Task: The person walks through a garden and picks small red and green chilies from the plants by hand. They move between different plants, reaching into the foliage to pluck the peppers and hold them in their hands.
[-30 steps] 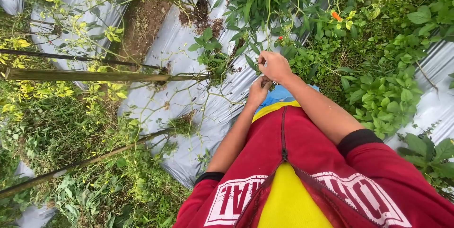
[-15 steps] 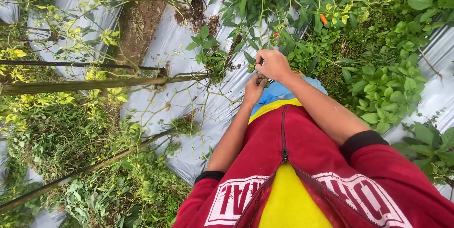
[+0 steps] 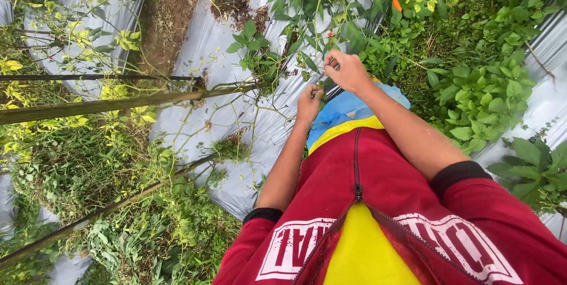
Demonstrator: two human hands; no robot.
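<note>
My right hand [image 3: 349, 72] is closed, its fingertips pinching a thin green stem of the chili plant [image 3: 319, 1] in front of me. Just below and to the left, my left hand [image 3: 309, 102] is curled around a small green bit of plant; what exactly it is I cannot make out. The two hands nearly touch. An orange-red chili [image 3: 396, 5] hangs up and to the right of them, and a tiny red one [image 3: 329, 34] sits just above. A blue pouch [image 3: 348, 109] hangs at my waist under the hands, over my red jacket [image 3: 378, 202].
Silver plastic mulch [image 3: 236, 119] covers the bed, with bare soil [image 3: 168, 19] in a gap at the top. Bamboo stakes [image 3: 118, 103] run across at left, one lower [image 3: 118, 205]. Leafy weeds [image 3: 484, 102] crowd the right side and yellowing foliage [image 3: 35, 125] the left.
Both hands have shifted slightly up the frame and the right hand has moved a little rightward along the stem. The view has tilted, sliding the plants upward.
</note>
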